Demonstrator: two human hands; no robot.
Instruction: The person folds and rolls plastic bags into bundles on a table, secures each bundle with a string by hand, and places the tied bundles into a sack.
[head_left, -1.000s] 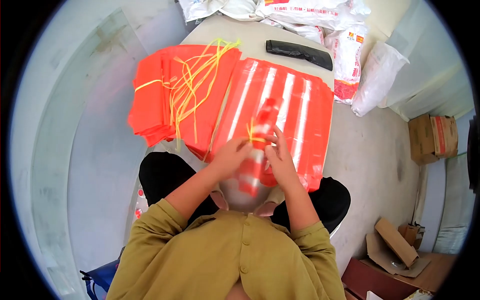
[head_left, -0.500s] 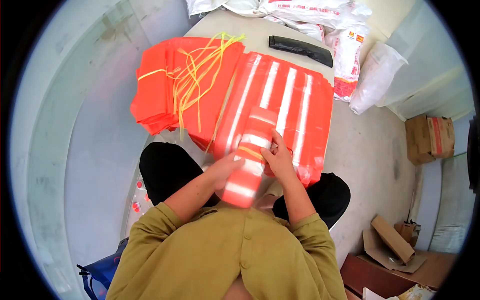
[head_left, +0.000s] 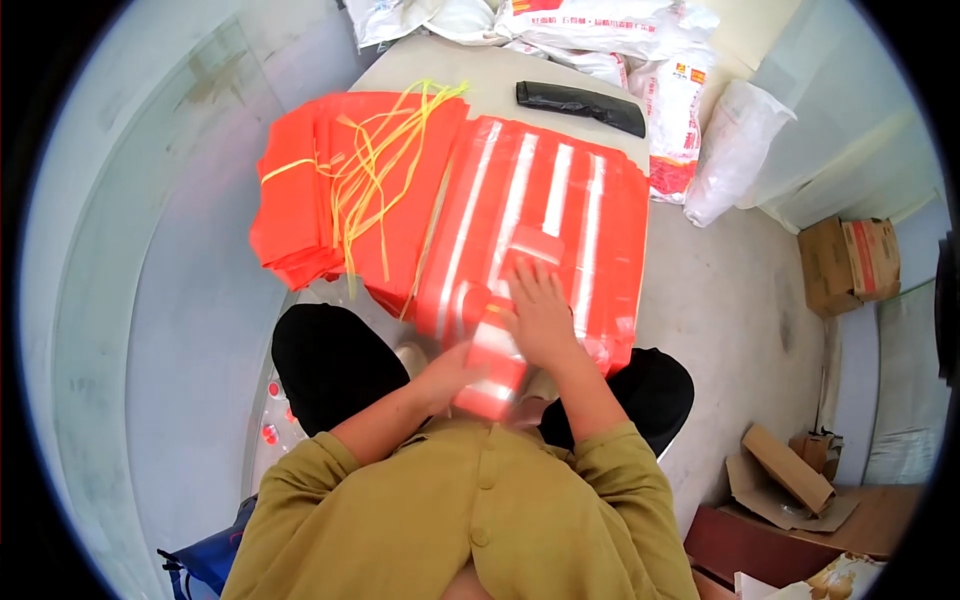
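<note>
A narrow folded bundle of red plastic with white bands (head_left: 497, 345) lies over the near edge of a flat red plastic stack with white stripes (head_left: 462, 225). My left hand (head_left: 450, 377), blurred by motion, grips the bundle's lower left side. Fingers stretched out, my right hand (head_left: 541, 312) lies flat on the bundle's upper part. Yellow ties (head_left: 375, 180) are spread over another red plastic pile (head_left: 290, 205) on the left. Part of the bundle is hidden under my right hand.
A black rolled plastic piece (head_left: 580, 107) lies on the table (head_left: 440, 62) behind the stack. White printed sacks (head_left: 665, 125) stand beyond it. Cardboard boxes (head_left: 848, 265) are at the right, and a blue bag (head_left: 210, 555) is at lower left.
My right hand has gone from pinching the bundle's side to lying flat on top of it. The bundle has dropped lower against the stack. The view has shifted slightly.
</note>
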